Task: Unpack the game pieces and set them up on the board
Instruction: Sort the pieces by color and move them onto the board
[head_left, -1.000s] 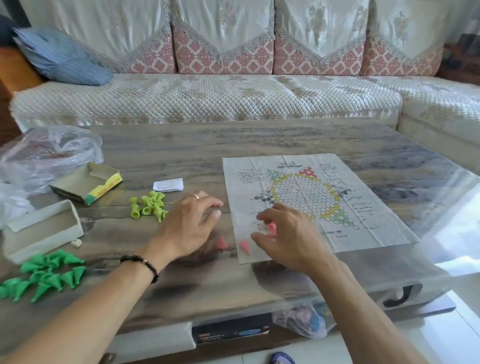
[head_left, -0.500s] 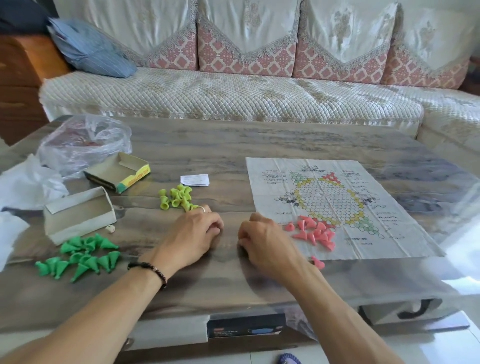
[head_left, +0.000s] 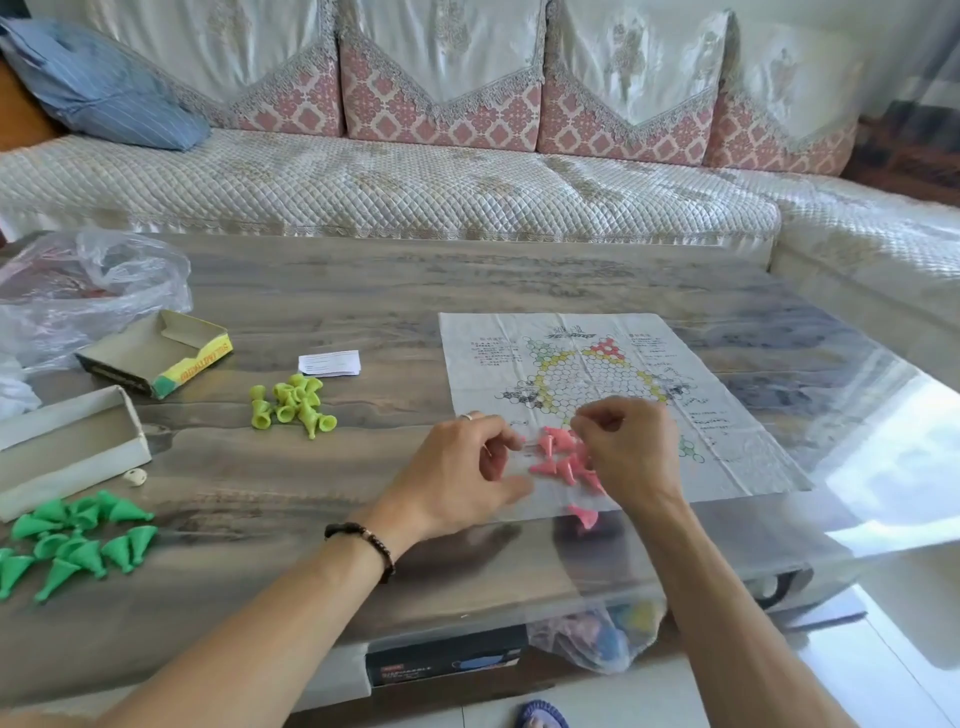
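The paper board (head_left: 727, 457) with a hexagon star grid lies flat on the table, right of centre. A pile of pink cone pieces (head_left: 558, 457) sits on its near left corner. One more pink piece (head_left: 584, 516) lies at the board's front edge. My left hand (head_left: 462, 473) hovers just left of the pile, fingers loosely curled, thumb apart, nothing visible in it. My right hand (head_left: 631, 452) is over the pile's right side with its fingertips drawn together; what they pinch is hidden. Yellow-green pieces (head_left: 293, 405) and dark green pieces (head_left: 78, 540) lie in heaps to the left.
An open box half (head_left: 156, 358) and a grey box tray (head_left: 67, 447) stand at the left, beside a crumpled plastic bag (head_left: 88, 291). A small paper slip (head_left: 330, 362) and a white bead (head_left: 136, 476) lie nearby. A sofa runs behind the table.
Both hands have moved right, from the bare table beside the board to either side of the pink pile. The view has also shifted.
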